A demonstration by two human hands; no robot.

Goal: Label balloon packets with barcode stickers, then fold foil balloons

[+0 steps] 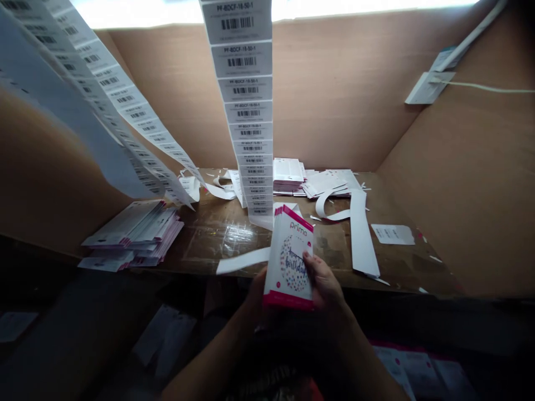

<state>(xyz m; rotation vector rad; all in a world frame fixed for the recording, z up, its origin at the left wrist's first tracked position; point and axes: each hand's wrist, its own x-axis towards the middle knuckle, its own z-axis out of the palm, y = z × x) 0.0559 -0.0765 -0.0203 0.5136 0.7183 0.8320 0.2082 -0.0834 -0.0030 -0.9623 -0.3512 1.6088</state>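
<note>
Both hands hold a small stack of white cards with pink edges (289, 259) upright at the table's near edge; the front card reads "prima" and "happy birthday". My right hand (324, 284) grips the stack's right side, thumb on the front. Most of my left hand (256, 289) is hidden behind the stack's lower left, its fingers wrapped round it. A long strip of barcode labels (246, 106) hangs straight down just beyond the cards.
The brown table (209, 239) sits inside cardboard walls. A pile of the same cards (136, 231) lies at left, another stack (287, 175) at the back. Peeled white backing strips (361, 234) litter the right. More label strips (104, 94) hang at upper left.
</note>
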